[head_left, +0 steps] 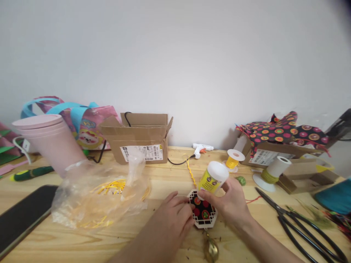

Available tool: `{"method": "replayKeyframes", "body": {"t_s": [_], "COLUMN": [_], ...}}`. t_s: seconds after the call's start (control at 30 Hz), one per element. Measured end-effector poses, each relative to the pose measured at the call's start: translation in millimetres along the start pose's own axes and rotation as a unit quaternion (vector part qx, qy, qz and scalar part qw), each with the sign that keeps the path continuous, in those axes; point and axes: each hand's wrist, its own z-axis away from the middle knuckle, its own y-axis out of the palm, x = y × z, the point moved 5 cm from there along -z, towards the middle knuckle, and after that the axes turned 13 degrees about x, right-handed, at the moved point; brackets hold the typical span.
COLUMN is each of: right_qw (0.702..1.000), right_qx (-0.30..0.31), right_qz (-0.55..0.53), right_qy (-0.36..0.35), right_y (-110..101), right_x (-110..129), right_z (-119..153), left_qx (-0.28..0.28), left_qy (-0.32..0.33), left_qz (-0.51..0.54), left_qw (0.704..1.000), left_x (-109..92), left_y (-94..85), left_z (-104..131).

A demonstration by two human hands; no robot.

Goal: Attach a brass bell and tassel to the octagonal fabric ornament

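Observation:
An octagonal ornament [204,213] with a white lattice frame and dark patterned fabric lies on the wooden table. A yellow cord runs up from its top, and a gold bell [211,250] hangs at its lower end. My left hand [175,215] rests on the ornament's left edge, fingers spread. In my right hand [233,201] is a white-capped bottle [212,178] with a yellow label, tilted over the ornament's upper part. The bottle's lower end is partly hidden by my thumb.
Black scissors [290,213] lie at right near thread spools [234,157]. A glue gun [202,148] and cardboard box [137,140] stand behind. To the left are a plastic bag [90,204] with yellow cords, a pink tumbler [52,146] and a black phone [24,215].

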Motion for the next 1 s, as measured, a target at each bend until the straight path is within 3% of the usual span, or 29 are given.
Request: {"method": "replayKeyframes", "body": {"t_s": [0.73,0.83,1.0], "right_qw": [0.998,0.988,0.957], "right_qx": [-0.018,-0.039,-0.131], "right_qz": [-0.059,-0.139,-0.248], "right_qy": [0.026,0.052,0.071], "right_y": [-0.4,-6.3,-19.9], "right_x": [-1.6,-9.3,-33.9], "right_z": [0.2,-2.2,-5.3], "left_qx": [-0.024,-0.040,-0.078], "left_qy": [0.010,0.015,-0.005], "left_qz": [-0.007,0.003,0.099], "left_qw": [1.000,0.999,0.992], "left_x": [-0.9,-0.9,8.3], "left_y": [-0.5,-1.7,-10.8], "left_z": [1.0,3.2,3.4]}}
